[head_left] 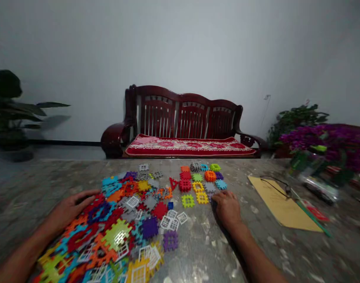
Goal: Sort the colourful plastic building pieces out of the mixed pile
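1. Pile of plastic pieces [116, 232]: lies on the table [197, 245], mixed in color and overlapping. By its bulk, most pieces appear left to handle.
2. Small rows [197, 178]: stand to the right of the pile. Several pieces are formed into blocks; this portion appears done.
3. Left hand [68, 210]: at the pile's left edge, fingers loosely extended, thumb apart, no grasped piece visible.
4. Right hand [228, 208]: right of the pile, fingers curled down beside the rows; any grip cannot be determined.

Right of the right hand [227, 206]: yellowish paper [290, 214], then purple flowers [324, 137]; beyond the hand, a dark wooden bench [184, 99].
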Action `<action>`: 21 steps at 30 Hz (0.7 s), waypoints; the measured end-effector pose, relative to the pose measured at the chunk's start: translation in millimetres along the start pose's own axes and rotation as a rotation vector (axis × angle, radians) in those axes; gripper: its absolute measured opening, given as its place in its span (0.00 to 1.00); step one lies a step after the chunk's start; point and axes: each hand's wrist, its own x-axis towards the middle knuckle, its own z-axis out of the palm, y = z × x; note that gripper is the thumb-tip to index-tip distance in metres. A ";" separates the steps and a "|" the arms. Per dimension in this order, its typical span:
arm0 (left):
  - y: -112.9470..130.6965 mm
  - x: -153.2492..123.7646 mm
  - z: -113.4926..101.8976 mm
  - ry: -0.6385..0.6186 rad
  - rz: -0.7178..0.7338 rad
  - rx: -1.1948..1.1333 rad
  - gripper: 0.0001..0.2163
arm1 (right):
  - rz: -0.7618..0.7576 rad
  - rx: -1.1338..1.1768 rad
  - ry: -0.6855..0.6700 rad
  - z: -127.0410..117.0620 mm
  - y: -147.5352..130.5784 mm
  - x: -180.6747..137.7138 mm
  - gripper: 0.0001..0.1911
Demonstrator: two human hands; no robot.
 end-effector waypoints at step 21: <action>12.7 -8.5 -3.3 0.033 -0.007 0.005 0.28 | 0.113 -0.050 -0.091 1.8 -14.9 38.7 0.17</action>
